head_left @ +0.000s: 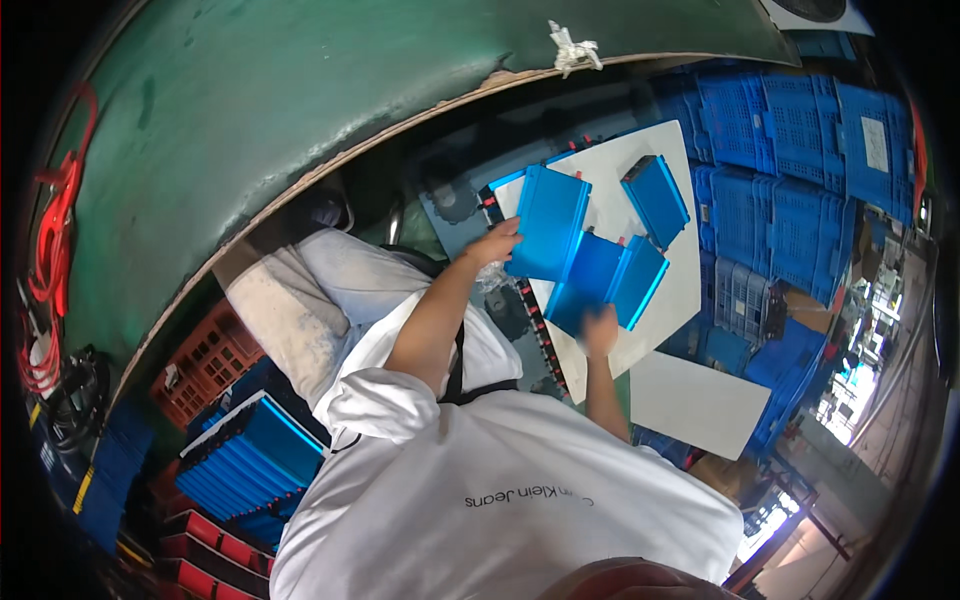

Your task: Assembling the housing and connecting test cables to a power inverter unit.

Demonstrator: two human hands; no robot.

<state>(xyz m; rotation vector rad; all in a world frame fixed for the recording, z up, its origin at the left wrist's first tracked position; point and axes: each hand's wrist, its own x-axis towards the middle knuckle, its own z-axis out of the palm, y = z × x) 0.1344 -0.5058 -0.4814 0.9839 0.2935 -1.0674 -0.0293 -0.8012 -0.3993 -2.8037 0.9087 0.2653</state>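
Blue crates [790, 140] are stacked by the white board [672, 270]; what is inside is hidden; the left hand [490, 243] grips one blue flat block's [548, 224] edge; the right hand [600, 328] presses another blue block [605, 280], fingers curled.

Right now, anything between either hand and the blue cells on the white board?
Nothing visible. The left hand already touches the upright blue cell; the right hand rests on the flat blue cells lying on the white board.

Flat blue rectangular cells [548, 222] and [600, 282] lie tilted, overlapping on white board.
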